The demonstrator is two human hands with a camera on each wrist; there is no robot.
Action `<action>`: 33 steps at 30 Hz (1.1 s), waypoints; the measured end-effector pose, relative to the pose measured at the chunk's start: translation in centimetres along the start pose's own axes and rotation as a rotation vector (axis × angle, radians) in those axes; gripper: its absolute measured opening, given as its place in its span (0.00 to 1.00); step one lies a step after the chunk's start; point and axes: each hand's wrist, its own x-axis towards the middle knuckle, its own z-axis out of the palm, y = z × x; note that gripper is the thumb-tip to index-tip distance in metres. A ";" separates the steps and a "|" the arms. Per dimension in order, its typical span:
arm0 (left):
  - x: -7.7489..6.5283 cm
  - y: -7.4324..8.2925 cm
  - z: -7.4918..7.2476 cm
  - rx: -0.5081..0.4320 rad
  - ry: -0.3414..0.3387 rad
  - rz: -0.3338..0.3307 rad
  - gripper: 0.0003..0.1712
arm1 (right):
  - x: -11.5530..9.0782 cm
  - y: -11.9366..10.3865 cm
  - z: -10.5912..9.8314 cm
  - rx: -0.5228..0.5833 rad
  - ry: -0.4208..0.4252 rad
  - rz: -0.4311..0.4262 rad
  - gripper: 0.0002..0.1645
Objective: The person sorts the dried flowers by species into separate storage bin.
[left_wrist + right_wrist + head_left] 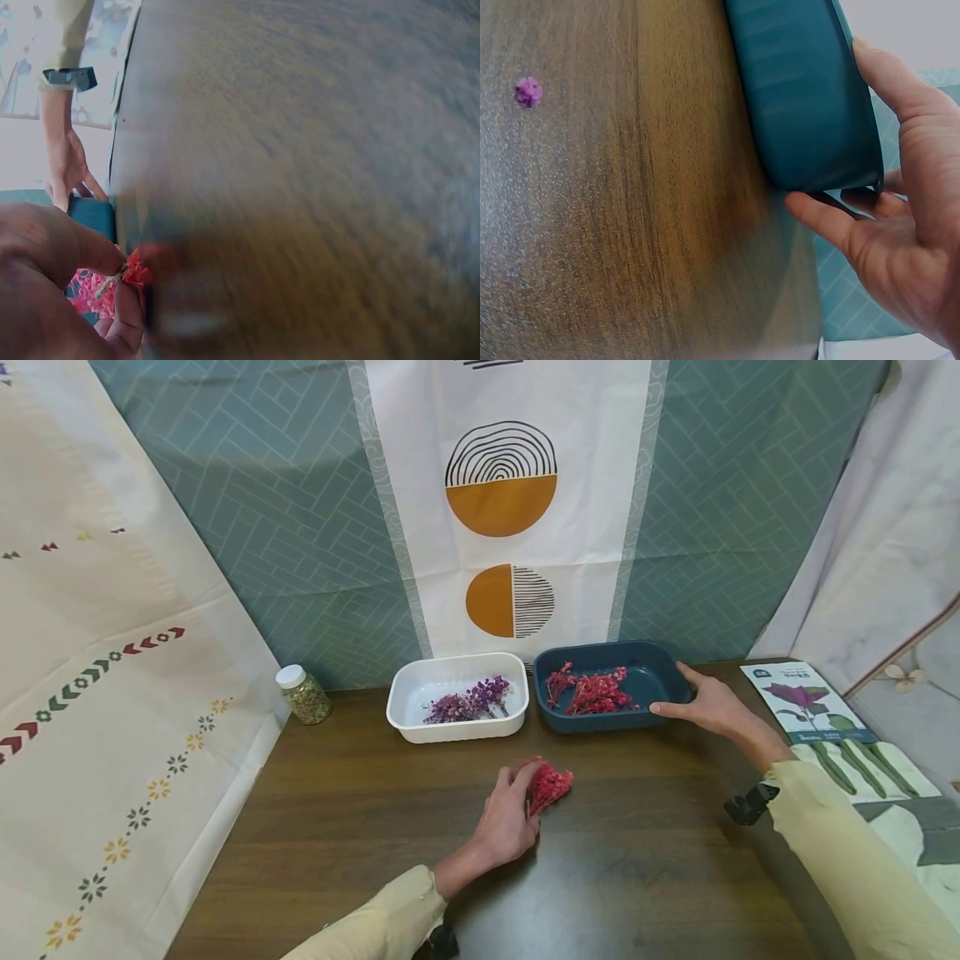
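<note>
My left hand pinches a bunch of pink dried flowers low over the front part of the table. In the left wrist view, thumb and fingertips meet around the thin stems, with the pink heads partly hidden behind them. At the back, my right hand grips the right end of a dark blue tray, its thumb and fingers spread around the rim and corner. Red-pink dried flowers lie inside that tray. To its left, a white tray holds purple dried flowers.
A white-capped jar of greenish bits stands at the back left. On the right lies a printed packet with a purple flower picture. A small purple floret sits on the brown tabletop. Cloth hangings border the back and sides.
</note>
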 end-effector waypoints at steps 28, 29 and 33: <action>2.5 0.4 -2.2 -0.034 0.012 0.157 0.47 | 0.1 0.1 0.0 -0.005 0.003 -0.005 0.73; 2.6 0.6 -2.3 -0.038 0.020 0.168 0.47 | 0.1 0.1 0.0 -0.005 0.002 -0.003 0.73; 3.8 1.0 -2.8 -0.031 0.061 0.215 0.45 | 0.1 0.2 0.0 -0.005 0.003 0.002 0.74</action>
